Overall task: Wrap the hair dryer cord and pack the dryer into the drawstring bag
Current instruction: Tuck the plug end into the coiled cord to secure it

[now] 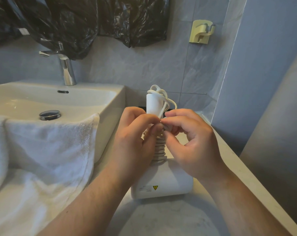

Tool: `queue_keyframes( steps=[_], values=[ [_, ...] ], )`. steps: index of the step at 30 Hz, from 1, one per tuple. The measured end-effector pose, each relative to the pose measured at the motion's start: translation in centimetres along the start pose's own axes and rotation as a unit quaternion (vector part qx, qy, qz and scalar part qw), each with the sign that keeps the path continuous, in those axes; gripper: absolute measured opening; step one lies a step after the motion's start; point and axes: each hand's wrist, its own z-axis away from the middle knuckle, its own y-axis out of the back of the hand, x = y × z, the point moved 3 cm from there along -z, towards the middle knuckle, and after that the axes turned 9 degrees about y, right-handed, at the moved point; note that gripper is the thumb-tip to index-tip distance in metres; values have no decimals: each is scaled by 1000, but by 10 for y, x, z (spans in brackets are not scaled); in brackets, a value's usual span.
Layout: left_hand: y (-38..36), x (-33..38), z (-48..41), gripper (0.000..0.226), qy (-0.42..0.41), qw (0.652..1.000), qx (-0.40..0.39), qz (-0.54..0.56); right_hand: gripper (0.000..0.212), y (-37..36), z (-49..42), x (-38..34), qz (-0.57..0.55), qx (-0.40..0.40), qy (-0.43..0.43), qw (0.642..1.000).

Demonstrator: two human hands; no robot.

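White hair dryer (163, 183) stands centre-bottom of frame on the pale marble desk (232, 160), body end down, handle pointing up toward centre. Yellow warning triangle (155, 187) and small print visible on the body's near face. White cord (159, 150) is coiled in tight turns around the handle's lower part, with looser loops running up over the handle's top end at mid-frame. Left hand (135, 142) comes in from lower left, fingers (151, 120) curled together and pinched on the cord at the handle's mid height. Right hand (193, 143) comes in from lower right, thumb and forefinger closed on the same stretch of cord, touching the left hand's fingertips; the other right fingers are curled loosely. Exactly what piece of cord is pinched is hidden by the fingers. Both forearms bare. White towel (47, 147) draped over the sink's (110, 103) near rim at left, just beside the left hand. Sink fills the left-centre, chrome drain plug (50, 114) in the basin, chrome faucet (66, 68) behind it at upper left. Black plastic sheeting (86, 23) hangs across the upper left and top centre of the wall. Pale yellow wall holder (201, 32) stuck to the tile at upper right. Drawstring bag cannot be identified in view.
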Motion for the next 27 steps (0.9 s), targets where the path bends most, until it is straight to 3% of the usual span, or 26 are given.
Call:
queue_keyframes(
  steps=[5,11,17,23,27],
  values=[
    [0,-2,-1,25,23,1000,11,9,18,1,1,2,14,24,-14,999],
    [0,1,-5,23,-37,999,-21,-21,18,-3,4,4,68,57,3,996],
    [1,4,-7,18,-64,997,-7,-43,18,-2,3,0,123,51,48,990],
    [0,-6,-9,20,37,999,-14,11,19,-3,5,0,150,73,54,984],
    [-1,-5,-8,21,12,999,-35,2,16,-1,5,0,132,84,37,987]
  ],
)
